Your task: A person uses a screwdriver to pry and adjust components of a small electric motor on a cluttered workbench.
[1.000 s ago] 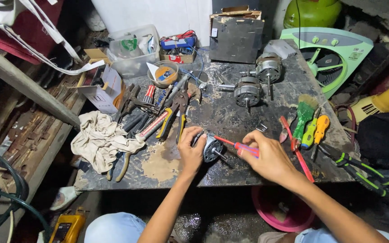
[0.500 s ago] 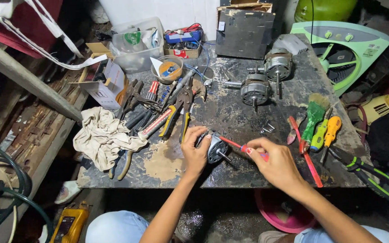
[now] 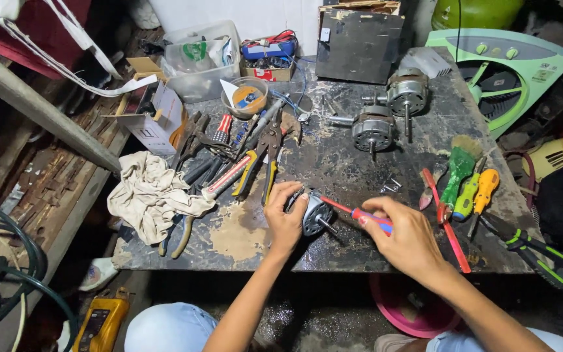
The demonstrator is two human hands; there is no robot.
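My left hand grips a small round fan motor near the front edge of the dark workbench, its shaft pointing toward me. My right hand holds a red and blue screwdriver whose tip rests against the motor's housing. Two more motors stand farther back on the bench. A few small screws lie just right of the motor in my hand.
Pliers and cutters are piled left of my hands beside a crumpled rag. Green and orange screwdrivers and a brush lie at right. A black box, plastic tub, green fan housing and pink bowl surround the bench.
The view has shifted slightly. Both hands stay on the motor and screwdriver, with the screwdriver still at the motor housing.
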